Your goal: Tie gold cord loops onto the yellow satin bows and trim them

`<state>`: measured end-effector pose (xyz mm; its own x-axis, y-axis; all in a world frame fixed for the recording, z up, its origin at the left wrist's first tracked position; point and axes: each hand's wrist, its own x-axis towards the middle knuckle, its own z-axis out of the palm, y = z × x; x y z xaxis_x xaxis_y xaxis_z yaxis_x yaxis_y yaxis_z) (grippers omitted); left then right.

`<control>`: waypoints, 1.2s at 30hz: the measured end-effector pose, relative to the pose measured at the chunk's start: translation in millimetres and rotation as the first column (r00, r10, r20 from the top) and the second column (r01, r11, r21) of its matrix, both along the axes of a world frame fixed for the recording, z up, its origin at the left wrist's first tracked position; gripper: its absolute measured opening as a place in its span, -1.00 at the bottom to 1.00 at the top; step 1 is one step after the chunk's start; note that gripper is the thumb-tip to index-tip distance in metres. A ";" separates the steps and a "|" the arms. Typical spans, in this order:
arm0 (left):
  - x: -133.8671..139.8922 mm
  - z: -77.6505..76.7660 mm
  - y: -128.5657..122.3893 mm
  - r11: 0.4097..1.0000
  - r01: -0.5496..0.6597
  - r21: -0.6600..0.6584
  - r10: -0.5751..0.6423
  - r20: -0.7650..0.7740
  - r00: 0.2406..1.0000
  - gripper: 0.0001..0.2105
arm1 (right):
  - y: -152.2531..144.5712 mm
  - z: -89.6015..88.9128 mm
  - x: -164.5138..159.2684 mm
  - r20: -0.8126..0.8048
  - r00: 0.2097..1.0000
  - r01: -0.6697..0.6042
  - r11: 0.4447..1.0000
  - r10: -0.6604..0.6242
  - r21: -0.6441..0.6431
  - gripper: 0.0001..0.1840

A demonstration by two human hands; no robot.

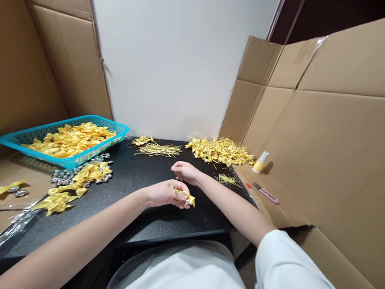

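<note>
Shirt (180, 280), two hands (165, 194) (187, 173), one held bow (192, 201).

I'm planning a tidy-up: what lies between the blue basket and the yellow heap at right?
A small yellow cluster and gold strips, in the head view.

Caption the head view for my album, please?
Left hand holds a yellow bow over a black table, right hand nearby.
</note>
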<state>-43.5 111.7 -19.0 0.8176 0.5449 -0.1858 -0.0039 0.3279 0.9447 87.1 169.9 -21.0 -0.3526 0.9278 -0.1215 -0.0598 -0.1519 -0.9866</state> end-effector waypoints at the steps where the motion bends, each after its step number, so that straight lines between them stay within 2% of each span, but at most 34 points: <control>1: -1.1 0.0 1.4 1.000 -0.021 0.006 0.021 -0.002 1.000 -0.75 | 3.6 1.9 -9.8 -0.020 1.000 0.003 1.000 -0.003 0.026 -0.81; 5: -3.5 3.0 4.2 0.991 -0.121 0.057 0.120 0.024 0.992 -0.80 | 6.6 3.4 -28.4 -0.087 0.995 0.058 0.995 -0.051 0.081 -0.82; 8: -0.5 5.0 4.2 0.973 -0.223 0.059 0.220 0.059 0.974 -0.82 | 6.5 1.0 -16.7 -0.118 0.974 0.210 0.968 -0.195 0.138 -0.85; 10: 1.9 5.7 5.6 0.940 -0.341 0.026 0.339 0.071 0.938 -0.82 | 3.2 0.0 -0.6 -0.150 0.921 0.387 0.890 -0.359 0.242 -0.84; 12: 3.0 6.5 8.3 0.879 -0.476 -0.029 0.477 0.068 0.876 -0.82 | -6.7 -0.5 16.8 -0.204 0.857 0.514 0.762 -0.473 0.395 -0.83; 13: 2.8 7.0 9.9 0.844 -0.533 -0.058 0.536 0.064 0.842 -0.82 | -14.5 -0.8 24.5 -0.220 0.839 0.538 0.701 -0.497 0.468 -0.83; 15: 1.7 8.2 12.7 0.784 -0.612 -0.105 0.620 0.067 0.782 -0.80 | -33.9 -2.6 36.3 -0.194 0.839 0.512 0.617 -0.508 0.598 -0.82; 18: -0.2 9.9 14.3 0.735 -0.663 -0.139 0.676 0.082 0.732 -0.80 | -62.2 -8.3 43.4 -0.025 0.881 0.334 0.584 -0.472 0.740 -0.85; 20: -0.5 10.9 13.7 0.721 -0.676 -0.152 0.691 0.089 0.718 -0.80 | -73.4 -12.2 42.8 0.087 0.876 0.224 0.560 -0.474 0.798 -0.86; 22: -0.2 11.5 12.6 0.721 -0.674 -0.160 0.691 0.094 0.717 -0.81 | -77.4 -14.6 40.8 0.146 0.852 0.169 0.527 -0.503 0.833 -0.86; 30: 0.1 8.3 13.1 0.752 -0.642 -0.151 0.659 0.118 0.743 -0.81 | -75.1 -13.9 39.5 0.149 0.806 0.160 0.453 -0.573 0.877 -0.82; 36: -1.2 5.5 15.1 0.759 -0.636 -0.142 0.651 0.129 0.748 -0.79 | -76.6 -12.6 40.0 0.137 0.795 0.171 0.435 -0.591 0.884 -0.81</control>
<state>-44.7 126.8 -13.5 0.3005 0.9412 -0.1544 -0.3915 0.2693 0.8799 127.1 93.3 -33.7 -0.0515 0.6947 0.7174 0.5005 0.6396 -0.5834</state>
